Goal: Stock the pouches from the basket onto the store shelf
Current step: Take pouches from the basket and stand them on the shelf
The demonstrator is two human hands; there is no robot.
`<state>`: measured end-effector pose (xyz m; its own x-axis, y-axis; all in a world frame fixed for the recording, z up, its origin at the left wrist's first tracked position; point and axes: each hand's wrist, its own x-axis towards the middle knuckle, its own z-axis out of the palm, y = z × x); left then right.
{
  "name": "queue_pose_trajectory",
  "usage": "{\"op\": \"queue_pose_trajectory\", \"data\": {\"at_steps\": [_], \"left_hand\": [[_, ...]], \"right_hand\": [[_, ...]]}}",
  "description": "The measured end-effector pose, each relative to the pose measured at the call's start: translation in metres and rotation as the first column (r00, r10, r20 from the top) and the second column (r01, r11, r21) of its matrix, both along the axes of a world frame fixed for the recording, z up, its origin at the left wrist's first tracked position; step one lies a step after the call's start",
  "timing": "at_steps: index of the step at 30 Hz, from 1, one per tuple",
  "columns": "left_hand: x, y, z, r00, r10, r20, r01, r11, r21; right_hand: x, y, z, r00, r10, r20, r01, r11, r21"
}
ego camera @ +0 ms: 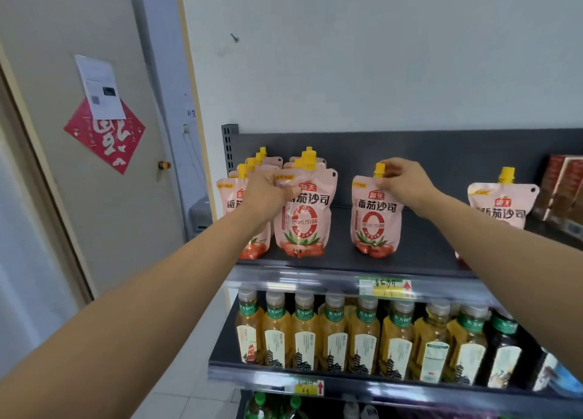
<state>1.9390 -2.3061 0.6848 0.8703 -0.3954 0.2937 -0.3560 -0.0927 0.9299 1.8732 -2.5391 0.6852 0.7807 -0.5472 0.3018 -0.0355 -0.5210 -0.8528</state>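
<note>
Pink spouted pouches of tomato sauce stand along the dark top shelf [422, 248], and both of the person's bare hands are on them. Furthest left, a row of pouches [249, 172] runs back toward the rear panel, yellow caps stepping up one behind another. Just beside it, the left hand [268, 191] is clenched over the upper left corner of the front pouch [303, 219] of a second row, knuckles covering part of the print. Well apart to the right, a lone pouch [375, 216] stands upright near the shelf's front edge, and the right hand [403, 182] pinches it at the neck, fingertips around the base of the yellow cap [379, 170]. Further right again, another pouch [501, 204] stands alone, untouched, partly hidden by the right forearm. The basket is not in view. Below, a row of tea bottles [366, 336] fills the next shelf. These pouches look soft and liquid-filled, likely with a little heft and a belly that sags and shifts when squeezed, so the film would be a slippery, yielding place to hold. The rigid spout and the sealed top edge seem the surest grip, letting the weight hang straight and the flat base settle squarely; a pouch pushed by its middle could well topple its neighbours.
</note>
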Motion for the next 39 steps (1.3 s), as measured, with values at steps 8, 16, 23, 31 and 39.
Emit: {"op": "queue_pose_trajectory", "data": {"at_steps": [8, 16, 23, 31, 39], "left_hand": [[0.018, -0.016, -0.015, 0.997, 0.057, -0.047, -0.055, 0.997, 0.046], [0.028, -0.023, -0.03, 0.991, 0.073, -0.112, -0.073, 0.997, 0.0], [0.035, -0.022, -0.024, 0.988, 0.048, -0.146, -0.036, 0.996, 0.086], [0.028, -0.023, 0.002, 0.986, 0.056, 0.156, -0.076, 0.989, 0.124], [-0.007, -0.046, 0.025, 0.851, 0.072, 0.52, -0.148, 0.983, 0.106]], "right_hand": [[0.007, -0.02, -0.027, 0.994, 0.002, -0.112, 0.019, 0.982, 0.185], [0.013, -0.03, -0.036, 0.983, 0.15, -0.105, -0.093, 0.904, 0.417], [0.013, -0.037, -0.051, 0.933, 0.303, -0.194, -0.18, 0.861, 0.475], [0.015, -0.035, -0.052, 0.963, 0.157, -0.22, -0.061, 0.919, 0.39], [0.019, -0.038, -0.053, 0.983, 0.048, -0.176, 0.02, 0.932, 0.362]]}}
